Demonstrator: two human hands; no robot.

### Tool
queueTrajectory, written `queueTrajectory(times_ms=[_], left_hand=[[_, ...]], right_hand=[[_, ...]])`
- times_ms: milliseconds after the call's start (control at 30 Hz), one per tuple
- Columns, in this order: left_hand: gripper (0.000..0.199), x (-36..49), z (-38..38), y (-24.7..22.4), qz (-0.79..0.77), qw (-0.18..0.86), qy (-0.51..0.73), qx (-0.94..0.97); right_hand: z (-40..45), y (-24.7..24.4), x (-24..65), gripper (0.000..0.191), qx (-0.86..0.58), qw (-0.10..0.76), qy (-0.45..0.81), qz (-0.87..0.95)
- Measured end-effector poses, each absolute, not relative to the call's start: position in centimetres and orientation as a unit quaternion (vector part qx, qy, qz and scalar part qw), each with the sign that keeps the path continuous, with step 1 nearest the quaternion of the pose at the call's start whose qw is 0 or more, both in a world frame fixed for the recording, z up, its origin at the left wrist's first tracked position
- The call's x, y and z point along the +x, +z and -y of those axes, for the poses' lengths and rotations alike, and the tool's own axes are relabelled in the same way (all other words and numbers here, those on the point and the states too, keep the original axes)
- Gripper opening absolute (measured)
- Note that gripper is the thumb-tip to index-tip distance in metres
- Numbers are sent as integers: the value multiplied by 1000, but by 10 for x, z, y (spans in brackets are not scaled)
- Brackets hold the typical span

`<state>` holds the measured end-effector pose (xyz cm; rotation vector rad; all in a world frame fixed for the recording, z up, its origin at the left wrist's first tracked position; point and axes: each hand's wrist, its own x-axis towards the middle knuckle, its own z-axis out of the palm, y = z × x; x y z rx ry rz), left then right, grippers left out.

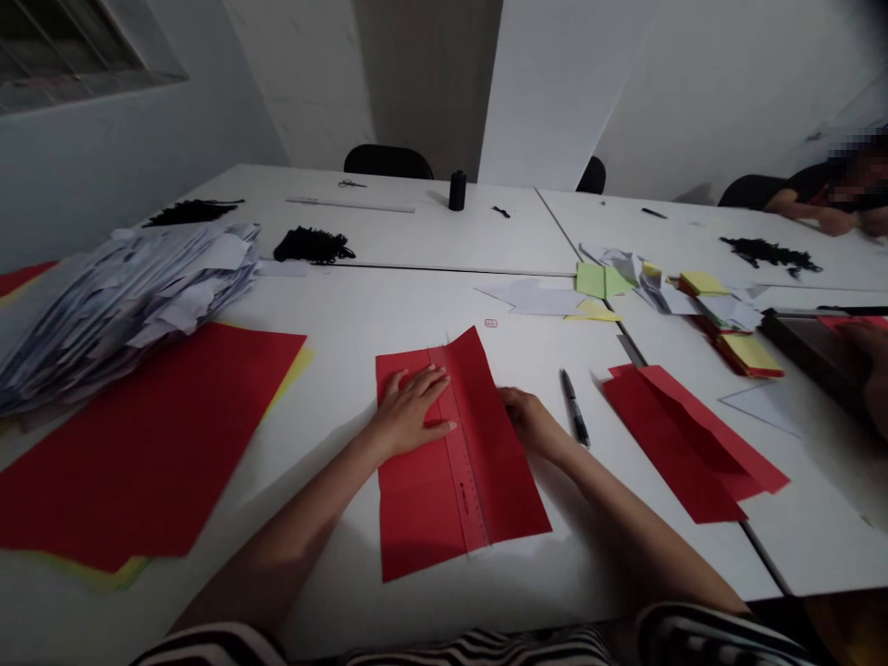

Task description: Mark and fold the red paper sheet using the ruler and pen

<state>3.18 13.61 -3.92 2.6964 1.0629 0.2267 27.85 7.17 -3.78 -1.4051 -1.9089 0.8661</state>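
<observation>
A red sheet of paper (416, 518) lies on the white table before me, its right part lifted along a clear ruler (466, 481). My left hand (409, 416) rests flat on the sheet and the ruler's edge, fingers spread. At the raised right flap (503, 462), my right hand (531, 421) has its fingers curled at the edge; the fingertips are partly hidden behind the paper. A black pen (574, 407) lies just right of that hand. Farther right rest folded red sheets (680, 444).
At left, a large red sheet stack (139, 462) lies beside a heap of white papers (139, 296). Black cord bundles (312, 245), a black thread spool (457, 191) and scissors (351, 183) are farther back. Co-workers' hands (870, 347) show at right near a paper cutter (797, 356).
</observation>
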Motion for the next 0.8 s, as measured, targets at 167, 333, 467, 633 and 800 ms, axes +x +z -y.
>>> queueTrajectory(times_ms=[167,333,467,633,800], left_hand=[[72,30,-136,-42,-360,115,76,923],[75,30,-137,-46,-360,118,76,923],[69,32,-137,-45,-369,115,79,919],[48,35,-135,-42,-360,96,92,924],[48,35,-135,-41,-355,77,75,929]], right_hand=[[-66,-61,263,45,-579,190,70,790],[-57,-65,246,50,-553,140,29,821],[-55,-60,236,53,-535,148,38,831],[-58,-58,228,57,-532,160,49,830],[-59,-56,225,56,-541,169,54,822]])
